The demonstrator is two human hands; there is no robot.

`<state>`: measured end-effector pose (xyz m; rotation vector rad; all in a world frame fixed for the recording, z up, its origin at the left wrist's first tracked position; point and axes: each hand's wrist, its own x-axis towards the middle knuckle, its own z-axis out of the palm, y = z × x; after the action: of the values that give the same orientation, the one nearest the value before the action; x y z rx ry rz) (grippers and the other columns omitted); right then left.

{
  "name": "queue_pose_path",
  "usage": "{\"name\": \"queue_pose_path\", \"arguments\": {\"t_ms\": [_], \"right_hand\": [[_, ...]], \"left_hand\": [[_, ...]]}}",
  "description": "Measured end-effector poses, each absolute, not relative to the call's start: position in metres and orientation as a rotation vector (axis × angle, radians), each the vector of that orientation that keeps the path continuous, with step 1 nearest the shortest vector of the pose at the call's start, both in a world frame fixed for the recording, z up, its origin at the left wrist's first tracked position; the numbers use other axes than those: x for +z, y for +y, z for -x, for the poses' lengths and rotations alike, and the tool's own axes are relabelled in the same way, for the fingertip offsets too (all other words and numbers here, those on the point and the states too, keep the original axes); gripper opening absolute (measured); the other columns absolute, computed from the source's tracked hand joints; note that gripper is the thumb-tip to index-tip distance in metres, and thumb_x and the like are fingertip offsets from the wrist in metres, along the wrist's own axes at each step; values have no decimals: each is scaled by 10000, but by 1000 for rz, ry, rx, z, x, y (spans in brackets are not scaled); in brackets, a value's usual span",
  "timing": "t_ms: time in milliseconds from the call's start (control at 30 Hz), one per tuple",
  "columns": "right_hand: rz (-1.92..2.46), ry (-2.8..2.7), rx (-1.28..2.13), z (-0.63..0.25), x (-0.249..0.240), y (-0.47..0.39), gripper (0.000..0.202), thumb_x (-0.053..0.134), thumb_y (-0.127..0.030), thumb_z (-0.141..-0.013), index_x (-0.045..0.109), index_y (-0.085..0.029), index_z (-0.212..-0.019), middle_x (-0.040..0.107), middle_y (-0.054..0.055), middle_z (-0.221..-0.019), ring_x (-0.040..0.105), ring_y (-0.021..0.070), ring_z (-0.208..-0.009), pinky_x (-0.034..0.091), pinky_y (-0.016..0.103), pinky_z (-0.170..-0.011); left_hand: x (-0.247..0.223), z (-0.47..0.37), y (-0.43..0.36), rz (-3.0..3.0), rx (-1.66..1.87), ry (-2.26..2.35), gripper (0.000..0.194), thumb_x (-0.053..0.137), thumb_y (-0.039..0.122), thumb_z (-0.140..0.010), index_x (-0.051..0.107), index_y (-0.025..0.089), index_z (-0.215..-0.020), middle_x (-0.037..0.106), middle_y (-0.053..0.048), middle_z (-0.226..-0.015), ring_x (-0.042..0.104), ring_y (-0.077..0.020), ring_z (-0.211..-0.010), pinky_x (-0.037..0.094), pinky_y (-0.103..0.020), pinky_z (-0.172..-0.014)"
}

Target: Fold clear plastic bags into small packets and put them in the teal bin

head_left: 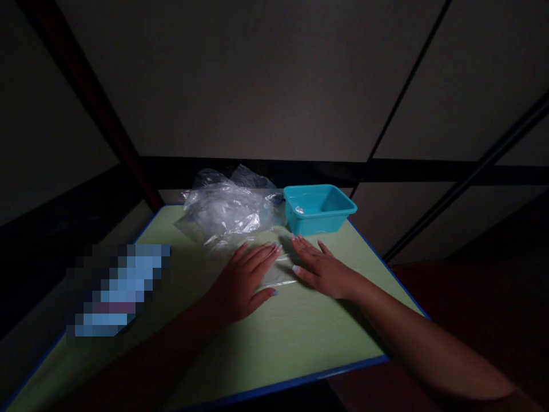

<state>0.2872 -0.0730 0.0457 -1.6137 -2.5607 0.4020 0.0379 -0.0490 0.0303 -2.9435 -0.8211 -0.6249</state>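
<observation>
A flat clear plastic bag (281, 274) lies on the green table between my two hands. My left hand (246, 280) is laid out flat, palm down, with its fingers reaching over the bag's left part. From the other side my right hand (319, 268) rests with fingers stretched and spread, the tips at the bag's right part. Neither hand grips anything. Just beyond my left fingers sits a crumpled heap of clear plastic bags (227, 209). Past my right fingertips stands a turquoise plastic basin (319, 223), with something clear and shiny partly visible inside.
The green table (274, 343) has a blue edge and stands against a pale panelled wall (257, 86) with a dark band. A blurred-out, light blue object (128, 286) lies near the table's left edge. The surroundings are dim.
</observation>
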Motion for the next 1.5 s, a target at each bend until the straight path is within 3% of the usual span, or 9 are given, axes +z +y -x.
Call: {"name": "queue_pose_path", "arguments": {"t_ms": [100, 233, 367, 500, 600, 833, 1033, 1333, 1500], "right_hand": [[1622, -2567, 404, -287, 42, -73, 701, 282, -519, -987, -35, -221, -1537, 67, 90, -1588, 67, 264, -1460, 119, 595, -1140], [1589, -2573, 396, -287, 38, -71, 683, 304, -493, -987, -13, -244, -1539, 86, 85, -1586, 70, 257, -1460, 120, 605, -1133], [1581, -2565, 364, -288, 36, -66, 679, 373, -464, -969, 84, -238, -1540, 176, 111, -1572, 140, 270, -1453, 111, 626, -1121], [1505, -2541, 398, -287, 43, -65, 573, 418, -438, -961, 319, -241, -1489, 369, 130, -1503, 298, 283, -1408, 129, 626, -1115], [1395, -2638, 439, -286, 50, -68, 517, 423, -428, -966, 405, -240, -1447, 371, 118, -1502, 304, 262, -1408, 127, 590, -1131], [1392, -2857, 501, -286, 49, -76, 646, 365, -459, -986, 125, -210, -1532, 182, 95, -1566, 176, 223, -1449, 99, 552, -1156], [1401, -2873, 468, -288, 43, -77, 647, 307, -492, -995, 43, -247, -1533, 136, 79, -1575, 159, 251, -1450, 90, 579, -1151], [1400, -2810, 377, -289, 35, -72, 670, 317, -442, -998, -81, -304, -1519, 121, 66, -1580, 172, 269, -1446, 101, 628, -1126], [1441, -2771, 361, -291, 35, -70, 676, 330, -428, -993, -54, -279, -1529, 132, 91, -1575, 191, 285, -1440, 116, 634, -1120]], "left_hand": [[42, -22, -34, 2898, -708, -1140, 412, 377, 390, -928, 593, 119, -1153, 640, -144, -1099, 573, -266, -1019, 443, -399, -905], [55, 1, -15, 2779, -614, -1500, 365, 308, 385, -945, 578, 183, -807, 622, -84, -846, 582, -231, -808, 449, -352, -741], [61, 15, -6, 2736, -502, -1640, 363, 329, 420, -933, 509, 207, -701, 585, -50, -727, 553, -208, -677, 381, -313, -613], [63, 19, -3, 2825, -358, -1685, 391, 348, 462, -925, 487, 210, -659, 549, -20, -648, 527, -187, -616, 326, -288, -567], [63, 21, -2, 2894, -359, -1644, 381, 367, 460, -913, 488, 205, -657, 554, -19, -664, 524, -179, -623, 319, -283, -569], [55, 29, 0, 2917, -117, -1829, 324, 560, 513, -783, 523, 193, -752, 622, -46, -795, 581, -213, -690, 352, -280, -562], [53, 32, -6, 3016, -64, -1773, 458, 796, 465, -575, 521, 180, -804, 613, -55, -899, 596, -234, -785, 383, -265, -591], [59, 26, -10, 3052, 160, -1775, 366, 794, 349, -625, 469, 185, -663, 593, -29, -792, 575, -206, -748, 322, -254, -556], [57, 27, -9, 3073, 157, -1825, 241, 727, 302, -669, 526, 183, -728, 622, -6, -748, 588, -189, -713, 301, -249, -525]]}}
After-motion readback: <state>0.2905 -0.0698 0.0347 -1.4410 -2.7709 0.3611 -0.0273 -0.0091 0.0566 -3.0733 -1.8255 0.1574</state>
